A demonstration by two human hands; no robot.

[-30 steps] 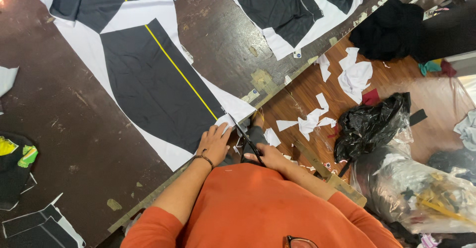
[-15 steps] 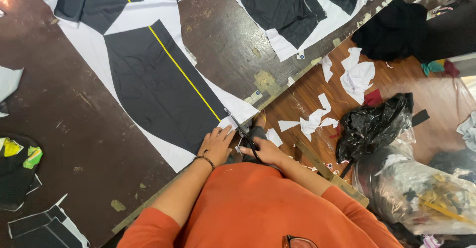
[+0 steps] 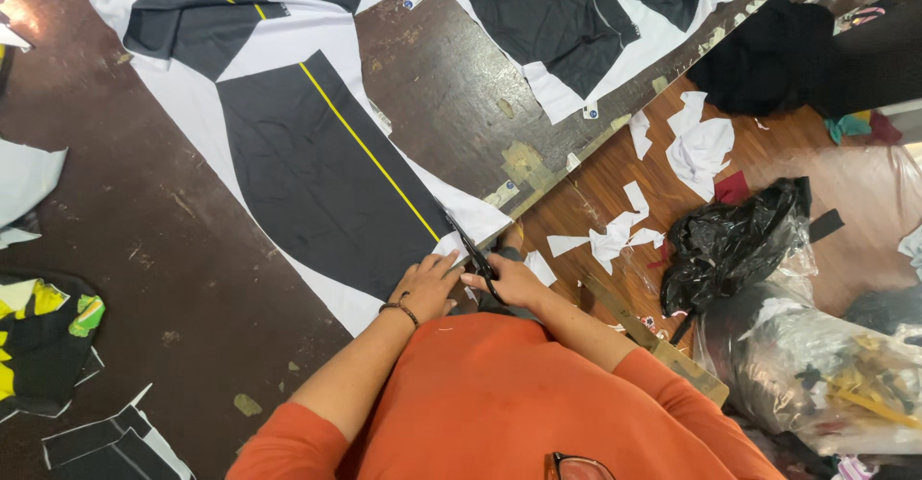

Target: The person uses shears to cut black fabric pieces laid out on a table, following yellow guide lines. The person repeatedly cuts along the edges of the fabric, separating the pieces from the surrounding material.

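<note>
A large sheet of white fabric printed with black panels and a thin yellow stripe [image 3: 317, 168] lies on the dark brown table [image 3: 144, 250]. My left hand [image 3: 424, 285] rests flat on the sheet's near white edge, a dark band on the wrist. My right hand [image 3: 514, 281] grips black scissors [image 3: 473, 250], whose blades point up into the white edge beside the black panel. An orange-sleeved torso fills the bottom of the view.
More black-and-white printed fabric [image 3: 567, 29] lies at the table's far side. White fabric scraps [image 3: 696, 149] litter the wooden floor to the right. A black plastic bag [image 3: 735, 245] and a clear bag of scraps [image 3: 826, 370] stand there. Yellow-and-black pieces [image 3: 43, 336] lie at left.
Both hands stay at the fabric's near edge. The scissors have shifted slightly along the white edge, and the view has drifted a little.
</note>
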